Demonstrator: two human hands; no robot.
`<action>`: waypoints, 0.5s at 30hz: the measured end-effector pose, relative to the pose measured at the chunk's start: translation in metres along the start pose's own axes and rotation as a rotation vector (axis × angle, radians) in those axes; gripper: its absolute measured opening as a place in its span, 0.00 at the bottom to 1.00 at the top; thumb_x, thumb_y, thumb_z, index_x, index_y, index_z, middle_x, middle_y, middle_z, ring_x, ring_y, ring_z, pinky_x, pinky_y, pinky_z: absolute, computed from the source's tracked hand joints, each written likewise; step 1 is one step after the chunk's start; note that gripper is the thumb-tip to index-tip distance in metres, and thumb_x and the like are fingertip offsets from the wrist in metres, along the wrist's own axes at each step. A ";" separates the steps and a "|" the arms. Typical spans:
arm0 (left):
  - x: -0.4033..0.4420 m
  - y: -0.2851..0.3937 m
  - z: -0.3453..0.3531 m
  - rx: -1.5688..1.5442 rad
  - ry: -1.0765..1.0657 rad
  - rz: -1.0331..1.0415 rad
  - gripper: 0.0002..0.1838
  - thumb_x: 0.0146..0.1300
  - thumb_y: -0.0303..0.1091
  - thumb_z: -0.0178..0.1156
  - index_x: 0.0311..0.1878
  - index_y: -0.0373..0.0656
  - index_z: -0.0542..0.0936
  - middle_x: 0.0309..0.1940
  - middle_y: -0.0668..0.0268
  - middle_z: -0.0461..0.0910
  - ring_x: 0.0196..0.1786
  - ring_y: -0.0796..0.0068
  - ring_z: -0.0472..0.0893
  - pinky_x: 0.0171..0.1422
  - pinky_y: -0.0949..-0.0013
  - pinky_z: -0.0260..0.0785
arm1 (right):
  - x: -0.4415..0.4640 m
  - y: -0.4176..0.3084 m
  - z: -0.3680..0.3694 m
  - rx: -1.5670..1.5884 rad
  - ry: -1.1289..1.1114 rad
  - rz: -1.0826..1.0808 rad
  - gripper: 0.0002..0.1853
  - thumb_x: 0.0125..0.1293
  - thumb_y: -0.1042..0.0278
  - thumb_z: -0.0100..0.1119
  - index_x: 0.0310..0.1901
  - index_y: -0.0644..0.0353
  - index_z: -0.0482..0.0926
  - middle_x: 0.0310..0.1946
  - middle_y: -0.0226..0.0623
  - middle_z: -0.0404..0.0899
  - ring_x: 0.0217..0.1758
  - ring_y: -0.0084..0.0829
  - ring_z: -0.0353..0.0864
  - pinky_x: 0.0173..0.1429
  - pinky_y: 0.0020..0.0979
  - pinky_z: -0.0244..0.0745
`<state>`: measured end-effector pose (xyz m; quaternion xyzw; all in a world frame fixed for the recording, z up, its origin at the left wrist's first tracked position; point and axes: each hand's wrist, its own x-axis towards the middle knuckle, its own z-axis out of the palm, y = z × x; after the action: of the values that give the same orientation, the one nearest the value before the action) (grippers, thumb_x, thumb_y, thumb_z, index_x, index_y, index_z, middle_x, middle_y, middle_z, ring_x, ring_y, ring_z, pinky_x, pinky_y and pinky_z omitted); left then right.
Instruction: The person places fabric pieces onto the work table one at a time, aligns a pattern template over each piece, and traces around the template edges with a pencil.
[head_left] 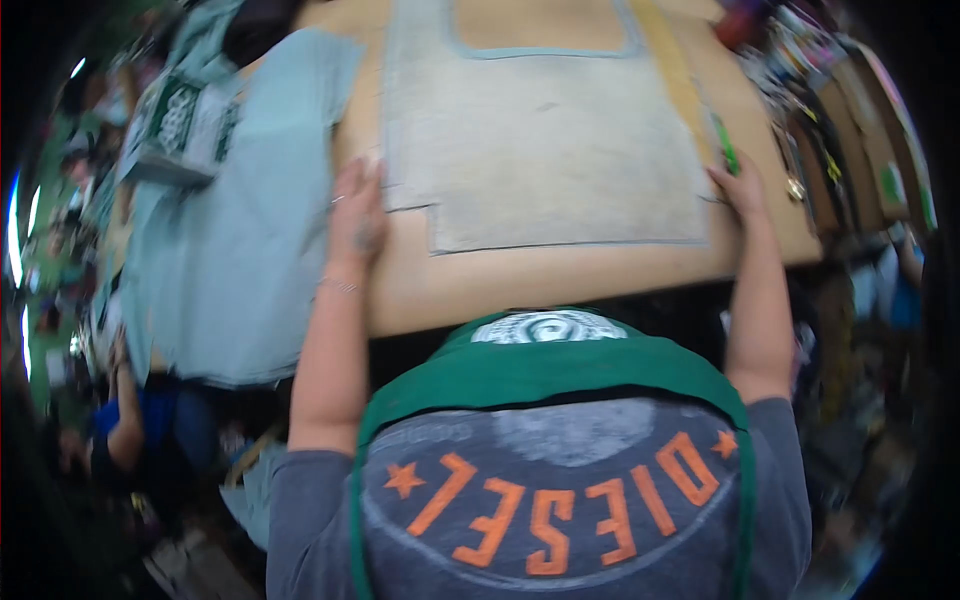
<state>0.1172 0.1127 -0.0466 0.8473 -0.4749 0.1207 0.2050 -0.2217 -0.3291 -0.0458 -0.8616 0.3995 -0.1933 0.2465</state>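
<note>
A pale, worn flat panel [560, 150] with dark outlined edges and a notch at its lower left lies on the tan work surface [480, 285]. At the panel's left edge, my left hand [360, 210] rests with its fingers stretched forward, a ring and bracelet on it. My right hand [740, 188] is beside the panel's lower right edge, closed around a slim green tool [725, 145] that points away from me. Motion blur hides the tool's exact kind.
Light blue fabric pieces [240, 260] lie to the left, with a green and white box [180, 135] on them. Cluttered items and brown cardboard [860, 140] stand at the right. Another person's arm [125, 420] shows at the lower left.
</note>
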 end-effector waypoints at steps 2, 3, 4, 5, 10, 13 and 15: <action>0.001 0.002 0.000 -0.001 -0.024 -0.020 0.19 0.58 0.24 0.45 0.54 0.41 0.72 0.54 0.46 0.67 0.59 0.48 0.64 0.64 0.58 0.56 | -0.004 -0.012 -0.005 -0.006 0.008 -0.035 0.27 0.42 0.56 0.70 0.40 0.67 0.75 0.34 0.46 0.77 0.38 0.38 0.75 0.44 0.35 0.68; 0.001 -0.001 0.001 0.017 -0.035 0.010 0.20 0.58 0.24 0.45 0.55 0.41 0.71 0.55 0.46 0.66 0.59 0.49 0.64 0.64 0.58 0.55 | -0.004 -0.013 -0.005 0.055 -0.018 -0.005 0.27 0.42 0.55 0.70 0.41 0.66 0.75 0.34 0.47 0.77 0.38 0.39 0.75 0.44 0.35 0.68; 0.001 -0.003 0.002 0.044 -0.043 0.035 0.20 0.58 0.24 0.45 0.56 0.41 0.70 0.55 0.47 0.66 0.60 0.49 0.63 0.64 0.58 0.55 | -0.003 -0.009 -0.002 0.028 -0.028 0.032 0.27 0.42 0.55 0.70 0.40 0.65 0.75 0.34 0.46 0.77 0.37 0.37 0.75 0.44 0.35 0.68; 0.001 0.000 -0.001 0.055 -0.060 0.038 0.20 0.58 0.24 0.45 0.56 0.39 0.70 0.56 0.47 0.65 0.60 0.50 0.63 0.64 0.58 0.54 | -0.002 -0.010 -0.003 -0.033 -0.015 0.016 0.26 0.42 0.55 0.70 0.40 0.65 0.75 0.33 0.44 0.77 0.37 0.36 0.75 0.44 0.35 0.68; -0.002 0.011 -0.009 -0.040 0.014 -0.049 0.19 0.59 0.26 0.47 0.55 0.34 0.69 0.56 0.48 0.65 0.60 0.52 0.63 0.64 0.59 0.55 | -0.014 -0.025 -0.022 0.124 -0.075 0.155 0.24 0.48 0.53 0.66 0.39 0.65 0.75 0.31 0.40 0.76 0.35 0.29 0.74 0.40 0.31 0.69; 0.003 0.037 -0.016 -0.166 0.083 -0.029 0.18 0.58 0.26 0.50 0.52 0.33 0.70 0.55 0.50 0.67 0.60 0.53 0.64 0.63 0.59 0.56 | -0.025 -0.013 -0.025 0.621 0.097 0.333 0.20 0.56 0.51 0.58 0.36 0.63 0.75 0.27 0.34 0.74 0.30 0.23 0.72 0.34 0.25 0.68; 0.011 0.067 -0.014 -0.202 0.073 0.093 0.16 0.58 0.27 0.52 0.50 0.34 0.72 0.54 0.52 0.68 0.59 0.53 0.65 0.63 0.59 0.57 | -0.040 -0.023 -0.027 1.095 0.354 0.436 0.19 0.62 0.50 0.51 0.34 0.62 0.75 0.24 0.30 0.73 0.26 0.19 0.69 0.30 0.22 0.66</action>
<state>0.0657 0.0803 -0.0140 0.7944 -0.5157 0.1122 0.3008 -0.2473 -0.2921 -0.0160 -0.4632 0.4440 -0.4559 0.6169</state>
